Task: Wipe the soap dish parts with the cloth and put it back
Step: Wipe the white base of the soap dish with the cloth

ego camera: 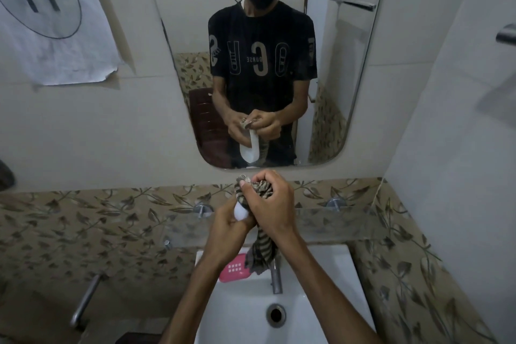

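Note:
Above the sink, my left hand (pixel 233 222) grips a white soap dish part (pixel 240 213), of which only a rounded end shows. My right hand (pixel 269 201) is closed around a striped grey cloth (pixel 262 253), pressing it against the white part; the cloth's tail hangs down over the tap. A pink slotted soap dish part (pixel 235 269) lies on the back left rim of the sink. The mirror reflects both hands holding the white part upright.
The white sink (pixel 329 274) has a chrome tap (pixel 276 278) and a drain hole (pixel 276 314). A glass shelf (pixel 335 222) runs under the mirror (pixel 279 58). A metal handle (pixel 85 299) sticks out at the lower left. A paper sheet marked 11 (pixel 53 17) hangs on the wall.

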